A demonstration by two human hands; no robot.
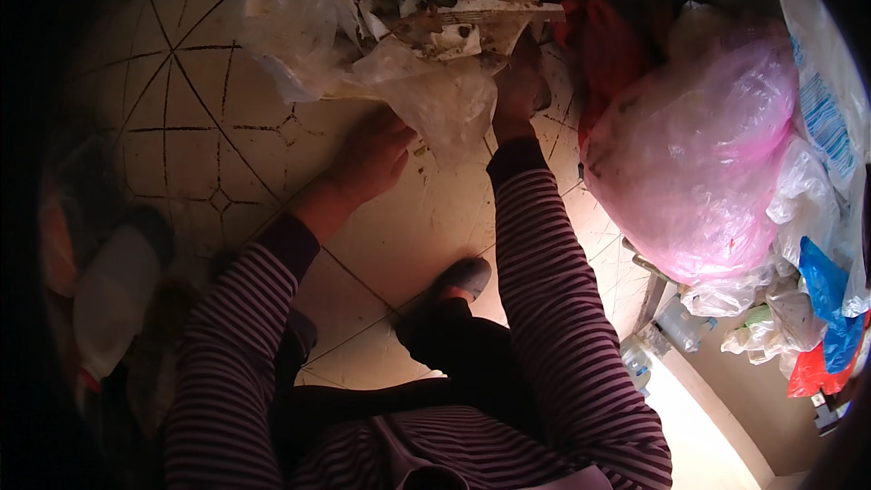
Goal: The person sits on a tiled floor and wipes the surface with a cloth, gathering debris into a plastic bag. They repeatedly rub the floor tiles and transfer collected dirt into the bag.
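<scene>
A clear plastic bag (435, 92) of waste lies ahead of me, its mouth spread and a loose flap hanging towards me. Dirty paper, a soiled strip of cardboard (490, 11) and dark green scraps show inside it. My left hand (371, 156) is curled, knuckles up, right at the bag's near edge; its fingertips are in shadow, and whether they pinch the plastic is unclear. At the bag's right side, my right hand (518, 92) grips the plastic, with its fingers partly hidden in the dark.
A large pink plastic bag (694, 156), stuffed full, stands on the right beside a red bag (605, 41). Blue (827, 306) and white bags are heaped past it. A whitish plastic bottle (116, 292) is at the left. Dirty-jointed tiles (197, 102) cover the floor.
</scene>
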